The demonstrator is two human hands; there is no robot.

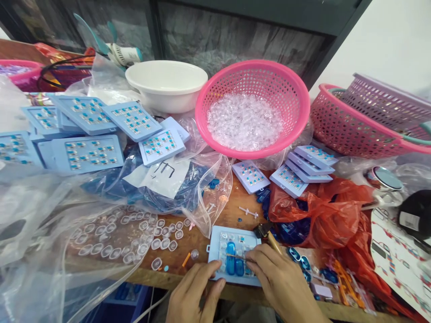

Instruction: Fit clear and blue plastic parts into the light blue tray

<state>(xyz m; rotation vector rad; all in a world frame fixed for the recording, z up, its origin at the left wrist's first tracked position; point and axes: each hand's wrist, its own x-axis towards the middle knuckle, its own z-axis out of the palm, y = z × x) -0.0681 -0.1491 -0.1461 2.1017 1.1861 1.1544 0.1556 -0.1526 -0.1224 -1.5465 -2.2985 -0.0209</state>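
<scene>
A light-blue plastic tray [215, 237] lies at the near edge of the wooden table [232, 211], with blue oval parts and clear pieces in its slots. My left hand [193, 294] rests at the tray's near left corner, fingers curled against its edge. My right hand [281, 282] is at the tray's right side, fingers pinched on a thin orange stick [235, 256] that lies across the blue parts. A small hammer [267, 234] lies just beyond my right hand.
A pink basket [296, 96] of clear plastic caps and a white bowl [166, 83] stand at the back. Stacks of light-blue trays [87, 152] lie left and right. Clear bags, loose clear caps [164, 233], a red bag [323, 215] and more baskets [370, 121] crowd the table.
</scene>
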